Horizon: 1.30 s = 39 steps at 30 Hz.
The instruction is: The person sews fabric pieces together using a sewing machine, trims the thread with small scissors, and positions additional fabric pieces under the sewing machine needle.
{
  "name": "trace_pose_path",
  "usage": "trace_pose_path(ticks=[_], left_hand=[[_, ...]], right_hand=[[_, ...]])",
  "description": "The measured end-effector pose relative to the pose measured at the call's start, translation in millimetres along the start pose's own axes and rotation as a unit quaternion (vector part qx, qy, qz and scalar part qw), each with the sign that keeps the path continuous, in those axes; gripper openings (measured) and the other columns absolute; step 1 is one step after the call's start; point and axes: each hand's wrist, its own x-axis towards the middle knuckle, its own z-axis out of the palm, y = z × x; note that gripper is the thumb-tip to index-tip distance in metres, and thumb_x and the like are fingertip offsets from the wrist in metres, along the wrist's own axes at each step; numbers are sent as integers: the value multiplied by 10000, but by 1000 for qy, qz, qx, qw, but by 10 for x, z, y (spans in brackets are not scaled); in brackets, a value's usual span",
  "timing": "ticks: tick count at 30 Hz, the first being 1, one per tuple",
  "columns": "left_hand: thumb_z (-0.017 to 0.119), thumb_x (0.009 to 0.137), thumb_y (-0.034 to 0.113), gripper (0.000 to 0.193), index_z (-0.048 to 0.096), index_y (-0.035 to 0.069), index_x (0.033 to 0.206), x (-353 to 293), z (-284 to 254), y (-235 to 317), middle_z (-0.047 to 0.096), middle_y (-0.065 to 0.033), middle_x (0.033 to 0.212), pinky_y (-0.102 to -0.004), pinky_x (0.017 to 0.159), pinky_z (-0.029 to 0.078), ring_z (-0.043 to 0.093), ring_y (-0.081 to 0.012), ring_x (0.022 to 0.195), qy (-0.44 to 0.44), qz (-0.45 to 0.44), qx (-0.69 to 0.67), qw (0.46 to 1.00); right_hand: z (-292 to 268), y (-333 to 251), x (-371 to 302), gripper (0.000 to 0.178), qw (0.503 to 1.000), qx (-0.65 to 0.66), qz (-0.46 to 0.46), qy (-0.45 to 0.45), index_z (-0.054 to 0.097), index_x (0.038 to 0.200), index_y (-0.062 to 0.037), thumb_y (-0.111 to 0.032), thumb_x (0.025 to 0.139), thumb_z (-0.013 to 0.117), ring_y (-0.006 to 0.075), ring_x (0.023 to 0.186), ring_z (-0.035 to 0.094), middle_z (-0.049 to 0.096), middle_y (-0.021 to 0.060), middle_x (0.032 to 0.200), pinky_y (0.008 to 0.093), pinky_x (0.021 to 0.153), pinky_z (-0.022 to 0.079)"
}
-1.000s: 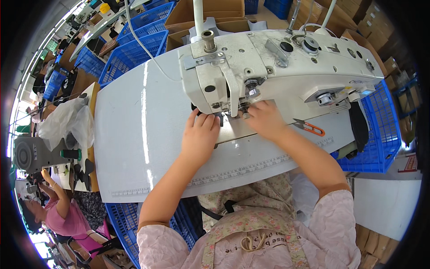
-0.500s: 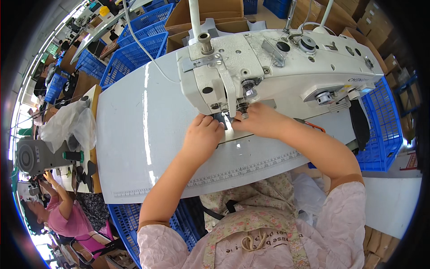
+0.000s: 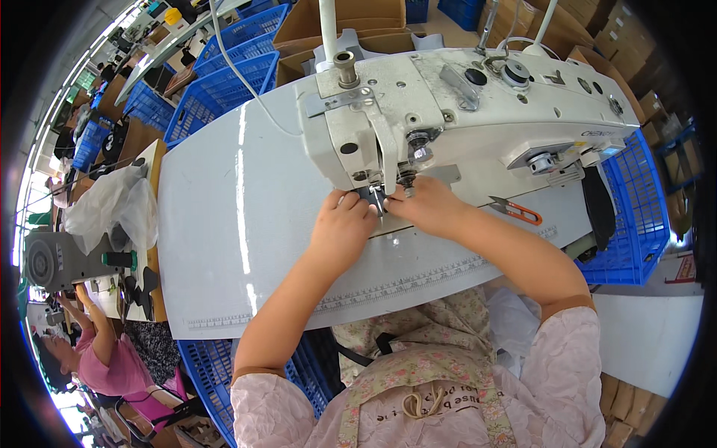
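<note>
A white industrial sewing machine [image 3: 358,149] stands on the pale table, with its presser foot [image 3: 377,193] low over the work spot. Under the foot lies a small dark piece of material [image 3: 365,193], mostly covered by the machine head and my fingers. On its left side my left hand [image 3: 345,224] is closed, fingers curled on the edge of the piece. From the right, my right hand [image 3: 422,205] reaches in close beside the foot, its fingertips pinched together at the piece. Thread snips [image 3: 519,211] with orange handles lie on the table by my right forearm.
A printed ruler strip [image 3: 403,286] runs along the table's front edge. Blue crates [image 3: 224,93] stand behind at the left, and another blue crate [image 3: 635,209] at the right. Cardboard boxes [image 3: 351,26] are behind the machine. A co-worker in pink [image 3: 112,366] sits at another machine on the left.
My right forearm has shifted a little down and left, exposing more of the snips. Both hands stay at the presser foot. The view has shifted slightly.
</note>
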Motion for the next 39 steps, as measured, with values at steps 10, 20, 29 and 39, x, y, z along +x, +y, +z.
trace_pose_path(ticks=[10,20,29,39], left_hand=[[614,733,115,151,664,42,856,53,-2,41,619,-24,869,-363,919,423,581,-192,959,-3,1,39,999],[641,745,125,156,686,75,886,12,73,1,624,-2,863,-356,929,433,585,-182,986,12,6,39,999],[634,752,122,158,681,80,896,-9,85,-29,633,7,878,-354,917,444,583,-178,981,25,18,30,999],[635,731,118,210,683,67,929,0,99,-29,650,-10,914,-376,940,435,585,-180,1009,16,18,48,999]], right_hand=[[62,-68,32,116,998,-31,-7,58,643,874,-50,-90,772,608,250,815,631,639,67,879,380,742,525],[72,-115,48,311,990,-84,-12,114,650,1025,65,-83,754,618,267,869,609,662,124,945,374,789,520],[141,-96,13,286,993,-101,-14,66,657,990,59,-81,744,619,273,881,612,653,125,884,359,762,527],[117,-104,-10,144,997,-59,4,59,669,854,13,-92,831,574,281,838,608,641,109,762,383,718,521]])
